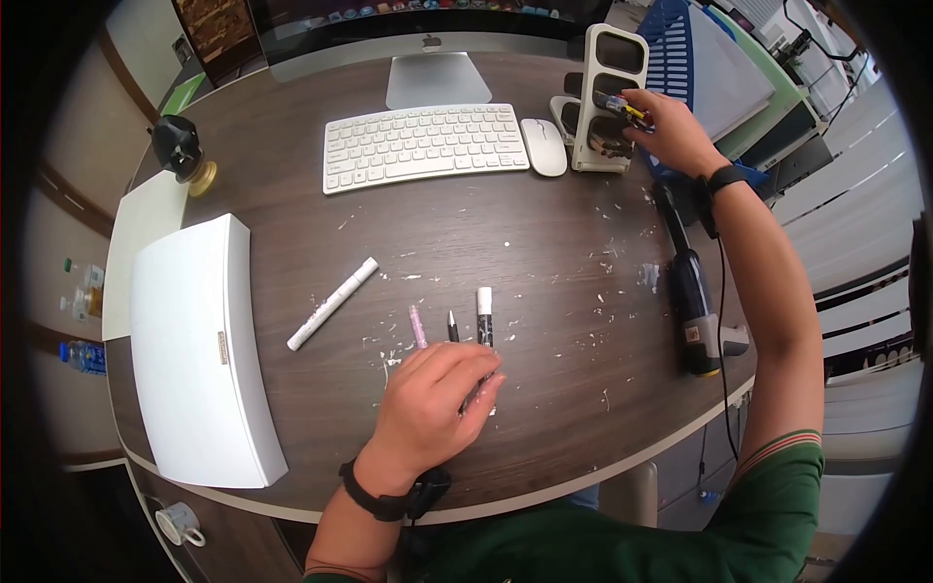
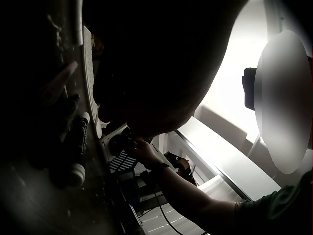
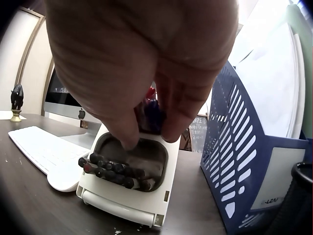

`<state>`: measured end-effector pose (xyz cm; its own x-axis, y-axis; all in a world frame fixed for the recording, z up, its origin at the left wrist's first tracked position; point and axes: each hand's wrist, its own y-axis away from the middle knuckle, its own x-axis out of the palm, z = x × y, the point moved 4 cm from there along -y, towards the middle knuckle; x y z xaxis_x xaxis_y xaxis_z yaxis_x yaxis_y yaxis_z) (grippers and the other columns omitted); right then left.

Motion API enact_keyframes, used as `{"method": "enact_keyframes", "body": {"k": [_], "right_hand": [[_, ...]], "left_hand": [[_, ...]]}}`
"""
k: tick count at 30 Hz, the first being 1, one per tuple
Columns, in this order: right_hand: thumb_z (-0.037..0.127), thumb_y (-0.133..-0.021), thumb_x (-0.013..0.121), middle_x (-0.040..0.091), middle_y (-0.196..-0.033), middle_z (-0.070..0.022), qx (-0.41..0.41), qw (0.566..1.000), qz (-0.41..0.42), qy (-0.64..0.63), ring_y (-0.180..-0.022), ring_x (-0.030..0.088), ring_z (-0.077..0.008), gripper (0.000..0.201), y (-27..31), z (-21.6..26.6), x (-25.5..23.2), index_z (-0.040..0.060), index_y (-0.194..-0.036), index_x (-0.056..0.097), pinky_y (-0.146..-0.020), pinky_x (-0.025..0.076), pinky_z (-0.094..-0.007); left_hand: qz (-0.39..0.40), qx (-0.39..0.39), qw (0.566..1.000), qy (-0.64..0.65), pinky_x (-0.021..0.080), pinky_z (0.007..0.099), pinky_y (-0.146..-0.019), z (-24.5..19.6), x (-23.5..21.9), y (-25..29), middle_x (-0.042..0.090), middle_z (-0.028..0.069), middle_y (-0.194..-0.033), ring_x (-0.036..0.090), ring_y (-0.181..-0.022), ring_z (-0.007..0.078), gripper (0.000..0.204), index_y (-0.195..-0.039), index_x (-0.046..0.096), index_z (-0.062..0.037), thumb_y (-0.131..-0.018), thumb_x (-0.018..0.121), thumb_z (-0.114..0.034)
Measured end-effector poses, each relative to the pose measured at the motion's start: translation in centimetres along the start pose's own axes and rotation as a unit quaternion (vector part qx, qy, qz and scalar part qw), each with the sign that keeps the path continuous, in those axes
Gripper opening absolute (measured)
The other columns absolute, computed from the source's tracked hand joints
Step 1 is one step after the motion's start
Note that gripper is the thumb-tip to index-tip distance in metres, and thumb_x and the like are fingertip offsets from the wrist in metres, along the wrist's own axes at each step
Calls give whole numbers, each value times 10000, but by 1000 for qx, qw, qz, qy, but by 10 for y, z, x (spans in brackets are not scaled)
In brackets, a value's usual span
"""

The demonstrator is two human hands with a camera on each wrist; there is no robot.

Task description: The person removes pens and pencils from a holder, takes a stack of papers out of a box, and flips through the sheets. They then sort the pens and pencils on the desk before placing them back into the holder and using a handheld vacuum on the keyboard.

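My right hand (image 1: 673, 134) is at the white pen organizer (image 1: 586, 146), gripping several pens (image 1: 622, 105) at its middle compartment. In the right wrist view, red and blue parts of the pens (image 3: 153, 112) show between thumb and fingers. Dark-ended pens (image 3: 115, 171) lie in the lower compartment. Loosely curled, my left hand (image 1: 432, 398) hovers over the near ends of a pink glittery pen (image 1: 417, 326), a black pen (image 1: 453, 326) and a black-and-white marker (image 1: 485, 313). The dark left wrist view has that marker (image 2: 79, 152) lying apart from the hand. A white marker (image 1: 332, 303) lies farther left.
White scraps (image 1: 607, 264) litter the desk. Beyond them sit a keyboard (image 1: 423, 146), a mouse (image 1: 543, 148) and a monitor. A handheld vacuum (image 1: 688, 291) lies at right, by a blue file rack (image 1: 671, 49). A white box (image 1: 190, 355) stands at left.
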<state>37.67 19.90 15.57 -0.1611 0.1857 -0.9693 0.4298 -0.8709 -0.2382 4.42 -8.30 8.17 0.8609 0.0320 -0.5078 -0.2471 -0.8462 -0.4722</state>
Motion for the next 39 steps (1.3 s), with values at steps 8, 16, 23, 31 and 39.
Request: {"method": "enact_keyframes", "body": {"k": [8,16,23,31,39], "right_hand": [[217,-844,805,658,-1290,-143,8,1000,6,16,-1124,648,-331,652,11,17,-9,112,-1435,550,-973,535,-395],[318,-935,737,652,-1322,-115,-71,993,-64,65,-1201,622,-322,500,12,43,-17,134,-1384,615,-1002,521,-404],[279,-986,673,654,-1340,-114,-85,993,-49,59,-1222,612,-320,395,8,41,-11,117,-1345,648,-1026,508,-399],[229,-934,728,620,-1390,-139,-147,986,-66,38,-1266,577,-346,502,16,48,-13,116,-1405,595,-1072,476,-410],[271,-904,781,679,-1198,-150,-122,977,-175,-10,-1029,699,-335,474,56,126,-44,78,-1309,631,-861,569,-399]], "left_hand": [[3,3,1000,5,562,346,-705,1,1,1,734,96,-962,707,-807,258,181,-950,723,-33,-788,805,-25],[5,10,1000,3,558,345,-698,0,1,1,731,93,-957,701,-793,259,181,-946,720,-33,-786,805,-22],[0,15,1000,2,553,345,-688,1,1,2,731,88,-954,698,-786,255,185,-947,716,-35,-785,803,-16],[-50,-4,999,-20,554,336,-683,1,-12,1,728,106,-959,697,-775,258,192,-976,724,-27,-797,789,-4],[-268,-130,949,-104,540,289,-688,29,-64,4,720,95,-959,684,-787,170,197,-1073,712,8,-882,739,-33]]}}
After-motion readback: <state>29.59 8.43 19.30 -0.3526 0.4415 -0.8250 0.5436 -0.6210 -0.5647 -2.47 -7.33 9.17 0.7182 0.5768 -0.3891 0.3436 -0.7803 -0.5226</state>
